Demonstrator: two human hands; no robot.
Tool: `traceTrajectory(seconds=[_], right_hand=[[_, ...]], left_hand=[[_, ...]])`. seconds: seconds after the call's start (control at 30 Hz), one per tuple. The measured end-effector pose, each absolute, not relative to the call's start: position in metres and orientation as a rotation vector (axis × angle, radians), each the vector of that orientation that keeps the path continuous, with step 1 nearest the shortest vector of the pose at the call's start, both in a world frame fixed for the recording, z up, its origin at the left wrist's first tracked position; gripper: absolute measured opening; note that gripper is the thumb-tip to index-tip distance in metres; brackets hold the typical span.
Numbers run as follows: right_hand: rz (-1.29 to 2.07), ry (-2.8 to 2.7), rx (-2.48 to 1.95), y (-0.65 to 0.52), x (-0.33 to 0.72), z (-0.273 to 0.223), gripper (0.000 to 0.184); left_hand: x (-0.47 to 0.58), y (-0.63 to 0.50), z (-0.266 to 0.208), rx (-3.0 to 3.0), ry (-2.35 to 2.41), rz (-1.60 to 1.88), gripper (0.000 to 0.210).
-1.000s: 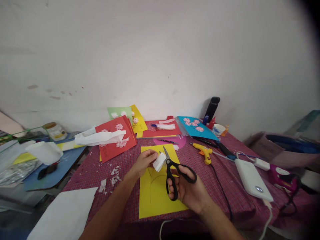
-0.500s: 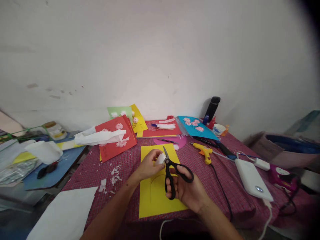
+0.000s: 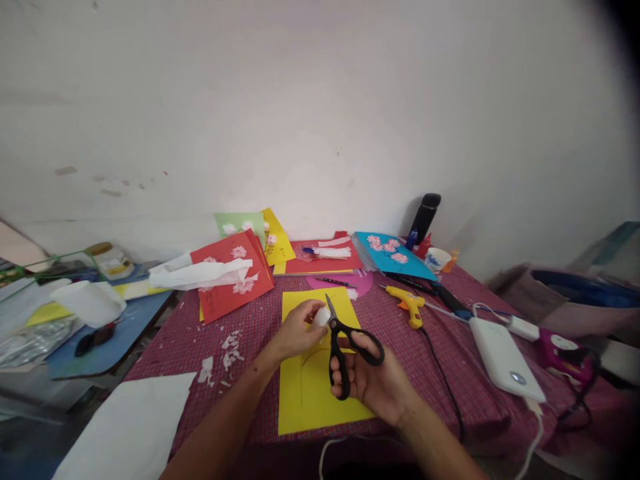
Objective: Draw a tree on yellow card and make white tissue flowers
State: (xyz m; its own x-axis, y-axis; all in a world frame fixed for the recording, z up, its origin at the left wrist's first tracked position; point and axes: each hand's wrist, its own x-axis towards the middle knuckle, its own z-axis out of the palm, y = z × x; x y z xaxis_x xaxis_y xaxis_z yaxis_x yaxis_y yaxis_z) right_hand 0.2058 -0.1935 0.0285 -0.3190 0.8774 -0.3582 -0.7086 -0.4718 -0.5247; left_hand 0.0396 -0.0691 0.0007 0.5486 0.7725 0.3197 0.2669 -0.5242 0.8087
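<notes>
Between its thumb and fingers, my left hand [image 3: 300,330] pinches a small piece of white paper [image 3: 323,316]. My right hand [image 3: 375,380] has its fingers through the handles of black-handled scissors [image 3: 336,330], whose blades point away from me beside the white paper. Whether the blades are cutting into the paper is too small to tell. Both hands are over a yellow sheet [image 3: 320,400], which bears a thin curved line.
A yellow glue gun [image 3: 411,305] and a white power bank [image 3: 505,360] lie to the right. Red cards with paper flowers [image 3: 220,303] are at the back left, near white scraps [image 3: 231,351]. A blue card [image 3: 415,265], black bottle [image 3: 425,217] and pen [image 3: 337,283] lie beyond.
The scissor handles have closed together very slightly, and the white paper has shifted a little in my left fingers. Everything else stays where it was.
</notes>
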Motion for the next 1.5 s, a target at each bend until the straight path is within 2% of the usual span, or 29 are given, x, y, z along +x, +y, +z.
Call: traceTrajectory(seconds=[1.0, 1.5], right_hand=[[1.896, -0.382, -0.789, -0.1925, 0.1994, 0.0232, 0.031], [1.891, -0.379, -0.788, -0.1925, 0.1978, 0.0254, 0.030]], left_hand=[[0.0391, -0.0701, -0.0044, 2.188, 0.906, 0.974, 0.036], [0.0407, -0.0715, -0.0043, 2.208, 0.899, 0.971, 0.049]])
